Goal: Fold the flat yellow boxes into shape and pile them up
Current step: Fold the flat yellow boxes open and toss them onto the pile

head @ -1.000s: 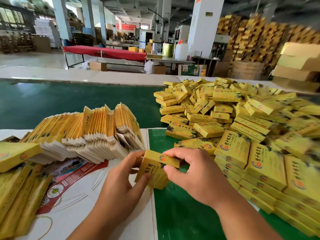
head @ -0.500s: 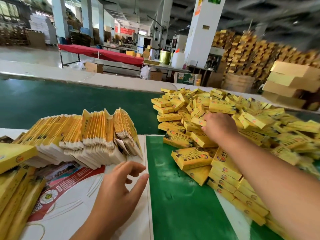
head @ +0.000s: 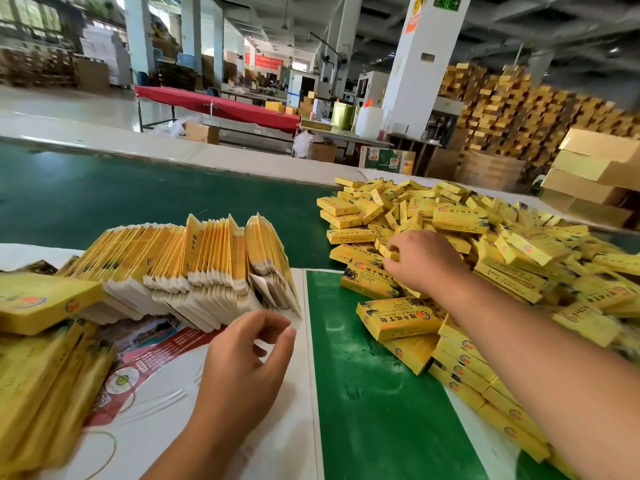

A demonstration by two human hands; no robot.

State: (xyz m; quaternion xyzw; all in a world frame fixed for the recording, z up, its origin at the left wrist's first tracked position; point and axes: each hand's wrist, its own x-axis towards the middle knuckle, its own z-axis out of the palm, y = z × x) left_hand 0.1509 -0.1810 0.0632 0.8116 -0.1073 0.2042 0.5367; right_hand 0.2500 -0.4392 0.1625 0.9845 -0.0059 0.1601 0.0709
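Note:
A row of flat yellow boxes [head: 207, 265] stands on edge on white printed sheets at the left. My left hand [head: 246, 358] hovers at the row's right end. Its fingers are loosely curled close to the last flat box's white flap, and nothing is between them. A big pile of folded yellow boxes [head: 485, 258] covers the right side. My right hand [head: 422, 261] rests on the pile's near-left part, back up, fingers bent down among the boxes. I see no box gripped in it. One folded box [head: 398, 317] lies at the pile's near edge.
More flat yellow boxes [head: 41, 358] lie stacked at the near left. Green belt [head: 374, 393] shows between the white sheets [head: 173, 427] and the pile. Plain cartons [head: 595, 174] stand at the far right. Beyond the table are a red-covered table [head: 221, 107] and stacked yellow boxes.
One second ago both hands held a folded box; my right hand carried it onto the pile and let go. My left hand has moved up to the end of the flat row.

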